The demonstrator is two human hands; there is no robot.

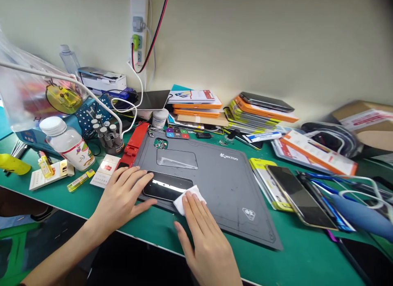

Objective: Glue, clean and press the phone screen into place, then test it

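A black phone (167, 186) lies screen up on a grey work mat (227, 183). My left hand (123, 198) rests on the phone's left end, fingers spread along its edges and holding it steady. With flat fingers my right hand (204, 237) presses a small white wipe (188, 198) against the phone's right end. A clear screen film (177, 159) lies on the mat just behind the phone.
A plastic bottle (69, 143), a red tool holder (132, 146) and a screwdriver set (107, 134) stand at the left. Stacks of orange and yellow packages (245, 112) line the back wall. Loose phones (299, 196) and cables (353, 187) crowd the right side of the green mat (307, 253).
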